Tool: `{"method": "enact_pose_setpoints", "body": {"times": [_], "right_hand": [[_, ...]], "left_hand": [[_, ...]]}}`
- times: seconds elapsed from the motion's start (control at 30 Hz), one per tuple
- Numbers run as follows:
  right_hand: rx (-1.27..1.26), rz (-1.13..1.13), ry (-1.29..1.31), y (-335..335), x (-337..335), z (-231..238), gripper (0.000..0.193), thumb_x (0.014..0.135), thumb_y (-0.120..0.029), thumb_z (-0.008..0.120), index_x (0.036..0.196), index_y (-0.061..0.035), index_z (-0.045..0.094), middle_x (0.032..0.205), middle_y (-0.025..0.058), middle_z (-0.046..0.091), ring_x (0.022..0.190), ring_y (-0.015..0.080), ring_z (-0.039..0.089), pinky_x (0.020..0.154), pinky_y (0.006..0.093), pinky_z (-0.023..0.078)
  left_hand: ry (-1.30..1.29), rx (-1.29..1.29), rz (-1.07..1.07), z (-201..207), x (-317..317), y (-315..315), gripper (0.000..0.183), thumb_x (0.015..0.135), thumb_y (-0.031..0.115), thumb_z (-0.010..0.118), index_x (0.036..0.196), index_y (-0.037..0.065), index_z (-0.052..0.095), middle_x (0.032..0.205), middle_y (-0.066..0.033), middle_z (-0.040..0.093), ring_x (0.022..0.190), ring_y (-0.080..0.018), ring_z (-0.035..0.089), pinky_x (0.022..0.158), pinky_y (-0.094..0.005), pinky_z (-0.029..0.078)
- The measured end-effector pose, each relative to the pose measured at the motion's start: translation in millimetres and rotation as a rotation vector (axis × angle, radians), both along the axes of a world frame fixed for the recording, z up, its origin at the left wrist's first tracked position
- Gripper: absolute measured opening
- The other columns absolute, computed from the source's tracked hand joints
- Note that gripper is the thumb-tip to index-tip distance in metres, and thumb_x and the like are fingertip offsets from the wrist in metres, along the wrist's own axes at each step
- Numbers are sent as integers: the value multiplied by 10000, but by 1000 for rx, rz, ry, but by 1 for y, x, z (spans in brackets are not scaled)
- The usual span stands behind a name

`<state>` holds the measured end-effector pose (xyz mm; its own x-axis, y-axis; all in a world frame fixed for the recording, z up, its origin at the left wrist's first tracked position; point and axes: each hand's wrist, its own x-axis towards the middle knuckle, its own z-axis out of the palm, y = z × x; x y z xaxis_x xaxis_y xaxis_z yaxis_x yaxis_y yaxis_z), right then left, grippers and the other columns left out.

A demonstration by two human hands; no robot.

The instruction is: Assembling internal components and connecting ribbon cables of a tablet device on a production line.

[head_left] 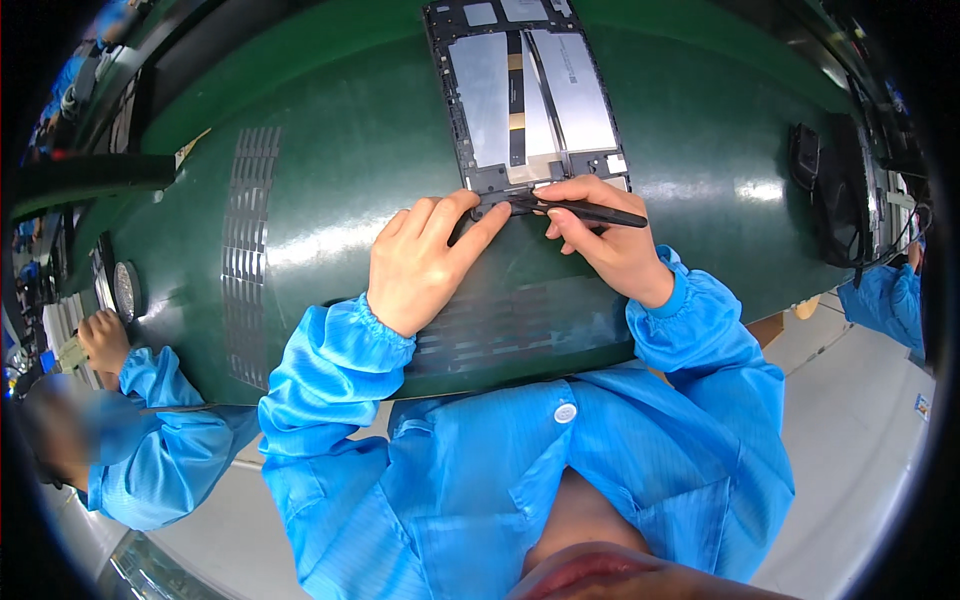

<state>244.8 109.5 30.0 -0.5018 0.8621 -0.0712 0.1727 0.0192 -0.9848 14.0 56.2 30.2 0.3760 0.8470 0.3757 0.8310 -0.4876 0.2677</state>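
A dark green mat (330,170) covers the workbench, shiny under the overhead lights, with strips of small grey pads (248,250) laid in rows along its left part and more under the person's wrists. An opened tablet (530,95) lies face down at the far middle of the mat, its silver inner plates and black frame showing. The left hand (425,262) rests flat on the mat, fingers spread loosely, index fingertip pressing at the tablet's near edge. The right hand (600,235) is pinched shut on a thin black tool (590,212), whose tip touches that same edge. A black device (835,200) sits at the right. Co-workers in blue sleeves (160,400) work on both sides, above a pale grey floor (860,470).
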Motion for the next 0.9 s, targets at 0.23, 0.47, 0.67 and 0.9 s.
{"method": "enact_pose_setpoints", "body": {"times": [0.23,0.47,0.67,0.9], "right_hand": [[69,-28,-48,0,2,-4,204,926,-87,659,1122,-30,678,867,43,676,686,54,594,575,195,448],[8,-35,20,1,-8,0,173,915,-66,662,1079,-16,683,877,36,679,684,58,580,595,208,461],[77,-28,-12,3,-5,-3,169,915,-59,658,1075,-7,677,859,28,671,689,49,570,596,207,457],[-78,-124,17,3,0,0,133,951,-72,608,1059,-12,655,811,28,650,674,60,593,590,205,467]], "left_hand": [[-8,-8,-9,-2,-1,-1,444,714,81,655,1142,187,714,1035,-30,620,821,-194,604,672,-311,512],[-2,-16,-13,1,-2,2,447,715,80,657,1142,198,718,1034,-32,623,841,-202,612,691,-314,515],[15,-15,-15,0,-3,3,455,711,77,663,1145,203,720,1039,-33,630,842,-203,613,691,-316,515],[9,-22,-12,-2,-4,2,460,700,68,677,1138,200,723,1037,-34,632,838,-204,613,685,-317,515]]}}
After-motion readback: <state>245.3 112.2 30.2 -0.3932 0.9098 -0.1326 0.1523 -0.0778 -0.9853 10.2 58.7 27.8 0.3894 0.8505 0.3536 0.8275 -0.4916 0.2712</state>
